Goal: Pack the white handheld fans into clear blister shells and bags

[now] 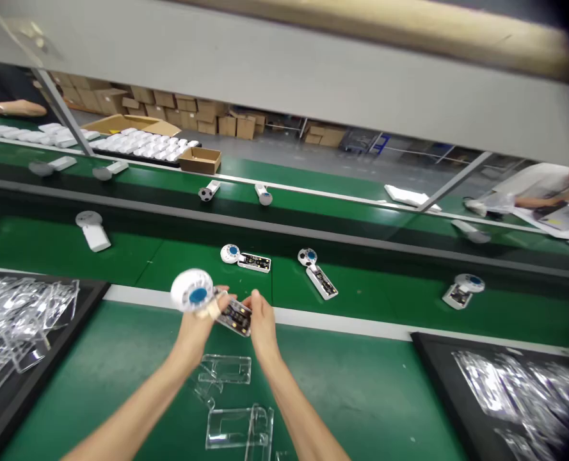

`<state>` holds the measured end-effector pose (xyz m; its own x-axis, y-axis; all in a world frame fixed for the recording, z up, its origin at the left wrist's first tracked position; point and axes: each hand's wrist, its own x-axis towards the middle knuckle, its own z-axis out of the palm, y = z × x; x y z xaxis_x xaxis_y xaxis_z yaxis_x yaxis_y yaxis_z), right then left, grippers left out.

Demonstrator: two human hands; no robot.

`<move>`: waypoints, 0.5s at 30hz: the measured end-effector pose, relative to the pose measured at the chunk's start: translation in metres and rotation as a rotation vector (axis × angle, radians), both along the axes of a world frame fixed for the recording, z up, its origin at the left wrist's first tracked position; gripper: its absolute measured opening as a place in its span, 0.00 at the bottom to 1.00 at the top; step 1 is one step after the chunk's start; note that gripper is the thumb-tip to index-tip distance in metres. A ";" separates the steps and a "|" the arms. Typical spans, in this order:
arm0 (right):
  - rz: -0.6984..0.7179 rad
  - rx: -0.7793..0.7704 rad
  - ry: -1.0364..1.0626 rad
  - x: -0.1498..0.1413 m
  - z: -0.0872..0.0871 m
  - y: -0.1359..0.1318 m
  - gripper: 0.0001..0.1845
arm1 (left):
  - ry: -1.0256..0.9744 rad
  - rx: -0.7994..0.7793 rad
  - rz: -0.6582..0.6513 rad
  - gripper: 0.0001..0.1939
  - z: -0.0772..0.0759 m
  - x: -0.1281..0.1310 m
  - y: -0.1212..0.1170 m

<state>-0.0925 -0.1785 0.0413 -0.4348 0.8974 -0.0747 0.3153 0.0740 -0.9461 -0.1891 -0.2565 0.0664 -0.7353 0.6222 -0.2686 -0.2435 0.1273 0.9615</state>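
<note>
Between both hands, above the near edge of the belt, is a white device (192, 288) with a round head, a blue disc and an exposed circuit board in its body. My left hand (198, 328) is closed around the neck, below the round head. At the far end of the board, my right hand (264, 320) pinches the body between thumb and fingers. Clear plastic covers (231, 428) lie on the green bench below my wrists, some overlapping. Just beyond my hands, a similar device (253, 261) rests on the belt with its board facing up.
More devices, one with a football-patterned head (307, 257), sit along the green belt (375, 288). Black trays with clear plastic parts flank me, left (95, 301) and right (425, 362). Across the line are a cardboard box (200, 161) and people's arms at both sides.
</note>
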 end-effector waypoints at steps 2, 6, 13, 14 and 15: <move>0.119 0.043 -0.028 0.007 -0.010 -0.009 0.13 | 0.007 -0.142 0.049 0.26 -0.012 -0.050 0.014; 0.446 0.310 -0.255 0.034 -0.038 -0.040 0.18 | 0.145 -0.333 0.205 0.23 -0.032 -0.148 0.031; 0.662 0.644 -0.695 0.051 -0.087 -0.053 0.18 | 0.325 -0.453 0.209 0.41 -0.054 -0.166 0.060; 0.637 0.694 -0.730 0.053 -0.091 -0.052 0.17 | 0.275 -0.449 0.139 0.38 -0.060 -0.160 0.070; 0.596 0.761 -0.750 0.055 -0.093 -0.052 0.16 | 0.214 -0.441 0.078 0.36 -0.065 -0.154 0.082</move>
